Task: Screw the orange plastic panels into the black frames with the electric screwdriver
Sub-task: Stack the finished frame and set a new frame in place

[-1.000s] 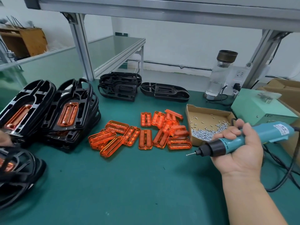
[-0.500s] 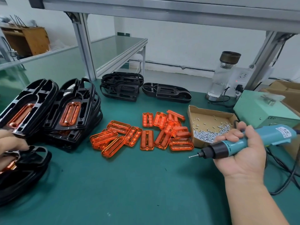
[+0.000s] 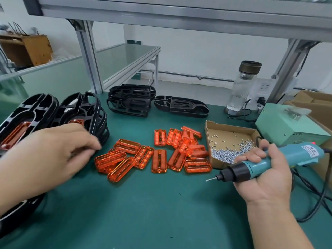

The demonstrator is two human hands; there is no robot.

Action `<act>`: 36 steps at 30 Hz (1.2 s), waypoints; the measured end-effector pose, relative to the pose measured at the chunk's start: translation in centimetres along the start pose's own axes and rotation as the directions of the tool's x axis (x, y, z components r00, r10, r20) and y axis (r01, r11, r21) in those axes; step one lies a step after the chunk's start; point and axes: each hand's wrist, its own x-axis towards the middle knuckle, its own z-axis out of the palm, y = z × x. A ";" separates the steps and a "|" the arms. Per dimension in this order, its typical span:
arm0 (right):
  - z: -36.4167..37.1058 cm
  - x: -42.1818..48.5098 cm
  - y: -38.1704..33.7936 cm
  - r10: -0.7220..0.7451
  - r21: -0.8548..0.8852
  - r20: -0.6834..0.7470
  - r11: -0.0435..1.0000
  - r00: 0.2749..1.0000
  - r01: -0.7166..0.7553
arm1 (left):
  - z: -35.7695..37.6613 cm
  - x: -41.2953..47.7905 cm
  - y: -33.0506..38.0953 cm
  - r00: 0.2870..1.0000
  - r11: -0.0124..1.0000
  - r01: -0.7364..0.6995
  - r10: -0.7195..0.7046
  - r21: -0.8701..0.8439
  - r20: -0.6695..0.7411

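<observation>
Several loose orange plastic panels (image 3: 152, 151) lie in a heap at the middle of the green bench. Stacks of black frames with orange panels seated in them (image 3: 27, 119) stand at the left. Two more black frames (image 3: 181, 106) without panels lie at the back. My left hand (image 3: 46, 155) hovers blurred over the left stacks, fingers spread, its fingertips just left of the orange heap, holding nothing. My right hand (image 3: 265, 173) grips the teal electric screwdriver (image 3: 269, 163), held level with its bit pointing left, above the bench.
A cardboard tray of small silver screws (image 3: 228, 151) sits right of the panels. Behind it stand a pale green power box (image 3: 287, 126), a glass bottle (image 3: 242, 87) and a socket strip. Black cables (image 3: 316, 193) loop at the right. Aluminium posts (image 3: 89, 58) hold an overhead shelf.
My left hand has let go of the black frame at the lower left and swept right and up toward the orange panels. The screwdriver hand has barely moved.
</observation>
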 end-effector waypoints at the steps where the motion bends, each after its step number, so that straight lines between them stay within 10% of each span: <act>1: 0.0 0.0 0.0 -0.005 -0.002 -0.003 1.000 1.000 0.005 | 0.1 1.2 1.5 0.999 1.000 -0.029 0.029 -0.003 0.014; 12: -0.3 0.4 -0.5 0.005 0.014 0.040 1.000 0.999 -0.006 | 7.3 10.0 6.6 0.976 0.994 -0.109 0.104 0.015 0.189; 20: -0.3 0.5 -0.4 0.056 0.051 0.060 0.997 0.997 -0.059 | 12.5 15.8 4.6 0.963 0.988 0.152 -0.151 0.014 0.224; 26: -0.4 0.9 -0.2 0.070 0.039 0.005 0.997 0.998 -0.070 | 16.2 18.8 1.3 0.825 0.876 0.463 -0.482 0.135 0.294; 36: -0.6 1.1 -0.1 0.106 0.096 0.038 0.989 0.994 -0.109 | 17.8 18.7 0.2 0.829 0.867 0.459 -0.497 0.194 0.258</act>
